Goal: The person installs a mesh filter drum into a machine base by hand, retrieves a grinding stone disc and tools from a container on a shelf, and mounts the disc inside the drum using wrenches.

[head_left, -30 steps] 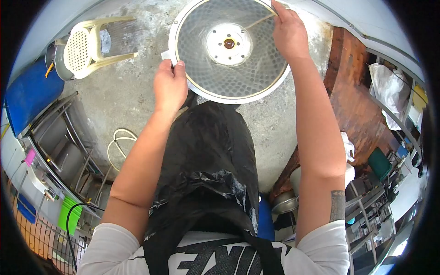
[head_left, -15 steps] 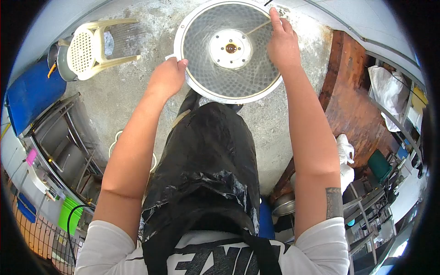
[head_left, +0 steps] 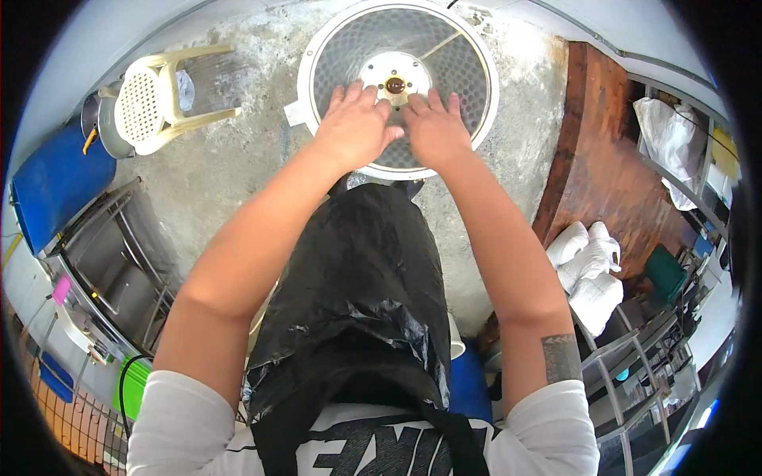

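Observation:
In front of me stands a round metal drum machine (head_left: 305, 75) with a pale rim, a dimpled grey inner wall and a white bolted hub (head_left: 413, 70) at its centre. A thin light rod (head_left: 442, 45) lies from near the hub toward the upper right rim. My left hand (head_left: 357, 127) is over the drum's near side, fingers spread and tips at the hub's lower left edge. Beside it, my right hand (head_left: 435, 133) has its fingers apart, with the tips at the hub's lower right edge. Neither hand holds anything. A black plastic apron (head_left: 365, 262) covers my front.
A cream plastic stool (head_left: 141, 107) lies tipped at upper left, near a blue barrel (head_left: 63, 174). Metal frames (head_left: 131, 238) line the left side. White sacks (head_left: 591, 274) rest at right by a reddish-brown board (head_left: 607, 166). Concrete floor (head_left: 254, 119) surrounds the drum.
Both my hands have left the drum's rim and come inward together over the hub. The drum's inside looked streaked before and shows more sharply now.

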Tool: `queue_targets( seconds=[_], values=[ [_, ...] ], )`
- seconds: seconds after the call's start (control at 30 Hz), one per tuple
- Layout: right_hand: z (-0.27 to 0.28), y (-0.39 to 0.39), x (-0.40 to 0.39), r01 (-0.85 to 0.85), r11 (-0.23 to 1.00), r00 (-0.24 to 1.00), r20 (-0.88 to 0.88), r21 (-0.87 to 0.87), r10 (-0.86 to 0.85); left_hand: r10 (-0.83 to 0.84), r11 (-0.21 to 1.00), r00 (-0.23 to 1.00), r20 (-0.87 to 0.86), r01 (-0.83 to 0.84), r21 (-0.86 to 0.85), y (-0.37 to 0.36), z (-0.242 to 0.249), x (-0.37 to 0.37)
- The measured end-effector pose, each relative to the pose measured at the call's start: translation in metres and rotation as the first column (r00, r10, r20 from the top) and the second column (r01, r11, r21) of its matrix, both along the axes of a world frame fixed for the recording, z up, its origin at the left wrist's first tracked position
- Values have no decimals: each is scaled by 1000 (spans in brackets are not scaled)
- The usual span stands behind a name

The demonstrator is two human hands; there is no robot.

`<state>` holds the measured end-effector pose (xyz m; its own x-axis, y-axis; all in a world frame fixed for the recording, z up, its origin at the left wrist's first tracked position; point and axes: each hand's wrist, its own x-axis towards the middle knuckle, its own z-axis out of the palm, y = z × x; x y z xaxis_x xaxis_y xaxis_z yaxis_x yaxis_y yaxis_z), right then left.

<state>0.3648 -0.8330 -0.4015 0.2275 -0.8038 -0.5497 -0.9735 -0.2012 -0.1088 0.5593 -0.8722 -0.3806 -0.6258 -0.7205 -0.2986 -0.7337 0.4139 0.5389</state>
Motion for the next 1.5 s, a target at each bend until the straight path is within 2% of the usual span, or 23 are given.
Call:
queue_targets(
  seconds=[0.03, 0.07, 0.1, 0.13, 0.23, 0.27, 0.3, 0.33, 0.37, 0.43, 0.47, 0.57, 0.63, 0.67, 0.73, 0.77, 0.9, 1.1, 1.17, 1.3, 1.4, 1.47, 1.5],
  values=[
    [-1, -1, 5, 10, 995, 999, -37, 98, -7, -98, 995, 976, 193, 98, 10, 0, -14, -8],
    [-3, -4, 7, 15, 995, 999, -40, 97, -11, -190, 981, 907, 377, 189, 40, -2, -29, -15],
    [0, -8, 8, 10, 985, 996, -92, 175, 7, -372, 916, 808, 456, 241, 320, -20, -18, -24],
    [2, -12, 10, 8, 968, 989, -143, 249, 29, -376, 915, 807, 455, 246, 320, -20, -24, -27],
    [5, -17, 16, -4, 964, 975, -211, 267, 62, -397, 910, 786, 474, 271, 313, -19, -20, -35],
    [10, -21, 19, 2, 965, 975, -213, 261, 55, -448, 888, 727, 521, 292, 355, -23, -14, -43],
    [23, -32, 22, 7, 934, 969, -232, 357, 81, -491, 867, 663, 566, 308, 391, -31, -8, -49],
    [32, -40, 23, 17, 892, 963, -247, 451, 107, -488, 870, 662, 569, 315, 379, -34, -5, -49],
    [26, -36, 20, 22, 896, 963, -251, 444, 100, -460, 887, 677, 574, 324, 329, -31, -5, -48],
    [6, -17, 16, 29, 973, 986, -167, 230, 11, -388, 921, 762, 518, 340, 190, -21, -20, -35],
    [0, -16, 13, 31, 972, 986, -168, 234, 8, -392, 919, 761, 516, 343, 193, -22, -30, -36],
    [6, -19, 13, 1, 970, 984, -171, 244, 42, -454, 891, 713, 534, 356, 282, -29, -15, -46],
    [10, -28, 15, -12, 958, 967, -241, 288, 85, -510, 860, 610, 606, 374, 347, -33, -3, -57],
    [9, -28, 12, -11, 958, 968, -238, 285, 82, -509, 860, 608, 609, 375, 345, -35, -5, -55],
    [2, -14, 7, 7, 987, 993, -120, 160, 12, -439, 897, 747, 499, 331, 294, -25, -18, -42],
    [-3, -11, 7, 11, 986, 993, -117, 168, 8, -425, 904, 763, 487, 335, 264, -23, -26, -37],
    [-6, -13, 6, 19, 986, 992, -122, 168, 2, -461, 885, 724, 513, 331, 328, -27, -23, -45],
    [-1, -18, 6, 20, 976, 987, -162, 217, 16, -416, 908, 599, 684, 320, 272, -18, -26, -54],
    [-1, -16, 4, 28, 976, 988, -152, 218, 6, -418, 908, 752, 509, 329, 259, -19, -23, -44],
    [-4, -16, 4, 22, 978, 989, -150, 208, 10, -439, 897, 758, 482, 341, 280, -27, -20, -44],
    [-3, -18, 3, 21, 978, 989, -145, 209, 10, -493, 870, 695, 523, 378, 317, -32, -11, -55],
    [-2, -19, 3, 23, 978, 991, -134, 208, 6, -509, 854, 541, 669, 416, 314, -30, -10, -64],
    [0, -20, 2, 22, 977, 993, -119, 212, 3, -506, 855, 542, 671, 416, 309, -29, -14, -61]
  ],
)
